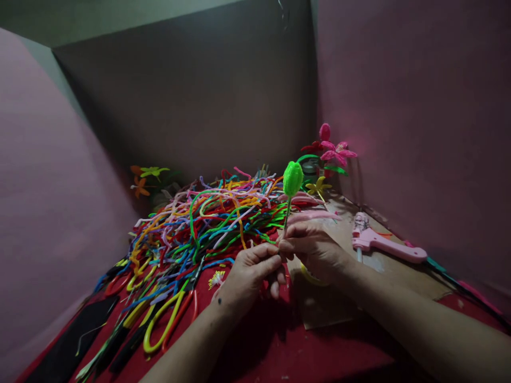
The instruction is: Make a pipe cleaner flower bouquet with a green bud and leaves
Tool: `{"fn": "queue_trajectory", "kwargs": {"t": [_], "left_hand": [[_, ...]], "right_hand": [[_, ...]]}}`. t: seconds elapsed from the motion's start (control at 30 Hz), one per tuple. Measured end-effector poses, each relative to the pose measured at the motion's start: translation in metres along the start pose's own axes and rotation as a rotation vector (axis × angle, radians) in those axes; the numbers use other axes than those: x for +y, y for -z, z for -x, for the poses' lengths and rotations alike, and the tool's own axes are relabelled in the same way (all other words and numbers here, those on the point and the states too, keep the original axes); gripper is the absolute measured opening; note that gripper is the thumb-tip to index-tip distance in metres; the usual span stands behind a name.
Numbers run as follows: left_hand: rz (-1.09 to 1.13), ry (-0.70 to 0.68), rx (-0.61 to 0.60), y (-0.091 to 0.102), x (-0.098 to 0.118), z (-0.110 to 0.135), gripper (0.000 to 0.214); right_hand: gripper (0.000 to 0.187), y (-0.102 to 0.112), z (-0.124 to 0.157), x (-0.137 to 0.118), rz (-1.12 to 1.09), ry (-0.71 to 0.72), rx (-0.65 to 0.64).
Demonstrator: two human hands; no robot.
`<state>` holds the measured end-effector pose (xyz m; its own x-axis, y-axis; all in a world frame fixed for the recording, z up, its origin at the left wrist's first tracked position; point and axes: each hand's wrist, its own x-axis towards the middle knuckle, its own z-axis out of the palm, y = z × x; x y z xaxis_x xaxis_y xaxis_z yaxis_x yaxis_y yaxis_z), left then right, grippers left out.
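Our green bud (293, 179) is already on its stem (288, 211), no leaf showing, near the fuzzy pile's (217, 213) right end. Our right hand (315, 247) pinches the stem; our left hand (253, 268) curls half closed, its hold hidden

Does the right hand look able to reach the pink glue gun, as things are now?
Probably yes: the pink glue gun lies near the right hand with nothing visible between them, though that hand holds the stem of the green bud.

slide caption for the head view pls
Left hand and right hand meet at the stem of a green pipe-cleaner bud near heaped colorful pipe cleaners.
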<state>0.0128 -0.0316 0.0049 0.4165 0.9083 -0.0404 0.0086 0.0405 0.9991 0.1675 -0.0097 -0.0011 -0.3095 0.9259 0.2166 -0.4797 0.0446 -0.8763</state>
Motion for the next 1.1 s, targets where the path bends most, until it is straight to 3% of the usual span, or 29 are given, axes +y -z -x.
{"fn": "queue_trajectory", "kwargs": {"t": [0.33,0.57,0.87,1.1], "left_hand": [[0.023,-0.010,-0.044,-0.0011,-0.0013,-0.0020,0.020],[-0.053,0.034,0.061,-0.0039,0.0009,-0.0009,0.017],[-0.086,-0.037,0.126,0.0023,-0.0030,-0.0043,0.017],[-0.130,-0.017,0.089,0.0032,-0.0031,-0.0027,0.023]], "right_hand": [[0.012,0.0004,-0.0012,0.0069,-0.023,0.043,-0.112],[0.019,0.0005,-0.0035,0.0032,-0.004,0.016,0.053],[0.013,-0.0032,-0.0012,0.0018,0.074,0.002,-0.077],[0.016,0.0008,-0.0044,0.0042,0.085,0.059,0.043]]}}
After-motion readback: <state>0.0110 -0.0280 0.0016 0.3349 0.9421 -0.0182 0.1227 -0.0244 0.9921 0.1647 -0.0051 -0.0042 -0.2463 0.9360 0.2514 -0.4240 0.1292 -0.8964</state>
